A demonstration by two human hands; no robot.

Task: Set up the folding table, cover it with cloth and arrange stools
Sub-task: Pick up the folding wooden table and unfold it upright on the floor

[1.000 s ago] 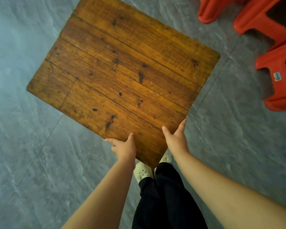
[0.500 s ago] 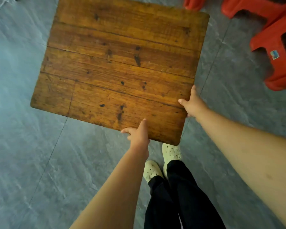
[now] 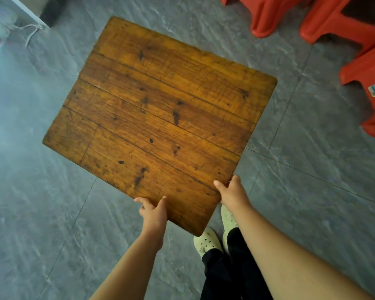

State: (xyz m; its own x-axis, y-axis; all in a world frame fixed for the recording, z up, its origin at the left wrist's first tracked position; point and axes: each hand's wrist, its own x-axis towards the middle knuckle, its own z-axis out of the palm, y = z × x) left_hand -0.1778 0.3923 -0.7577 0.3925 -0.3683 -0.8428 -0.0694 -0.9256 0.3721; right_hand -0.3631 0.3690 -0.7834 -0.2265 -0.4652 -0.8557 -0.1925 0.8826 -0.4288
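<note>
Worktop (image 3: pixel 160 118) of the folding table sits mid-frame, bare brown planks seen from above, one corner pointing at our feet; we can't see the legs under it. Left hand (image 3: pixel 153 213) is clamped on the near edge, thumb on top. Right hand (image 3: pixel 232 193) is clamped on the right edge just beside that near corner. Half a second ago the right hand was farther up the right edge and the top lay squarer to us; now it has slid back and the top has swung round. We read that as final positioning, so setup looks nearly finished. No cloth in view. Red stools (image 3: pixel 325 27) sit bunched far right, well apart from the worktop, not yet arranged. White shoes (image 3: pixel 206 241) stand near on the grey tiled floor (image 3: pixel 52 213).
</note>
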